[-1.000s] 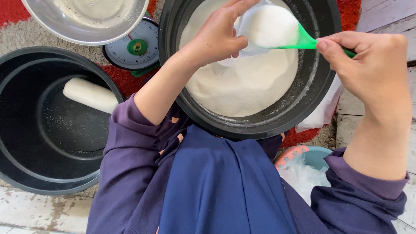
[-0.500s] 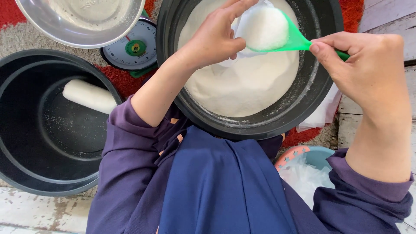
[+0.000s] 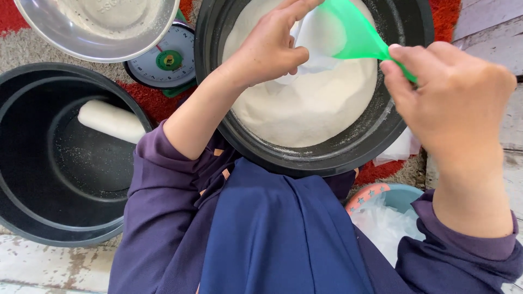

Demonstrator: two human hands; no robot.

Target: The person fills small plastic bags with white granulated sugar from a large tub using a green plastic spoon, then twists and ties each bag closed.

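From the head camera, we see our right hand [image 3: 447,98] closed tight around the handle of a green scoop [image 3: 354,30]. A second ago the scoop sat flat and full of white powder. Now it is tipped up on its side, so we think the powder is sliding out of it.

Our left hand [image 3: 269,46] pinches the top of a thin clear bag [image 3: 313,51], right under the scoop. The bag hangs over the big black tub [image 3: 381,136], and the powder looks to be going into the bag.

That black tub holds a big heap of white powder [image 3: 305,103]. Another black tub [image 3: 32,218] sits to our left. It holds one white packed roll [image 3: 111,121] and some dusty specks. A shiny metal bowl [image 3: 60,43] rests on a kitchen scale [image 3: 163,62] at the top; we cannot tell what is in it. A blue basin [image 3: 400,196] near our right sleeve holds crumpled clear plastic.
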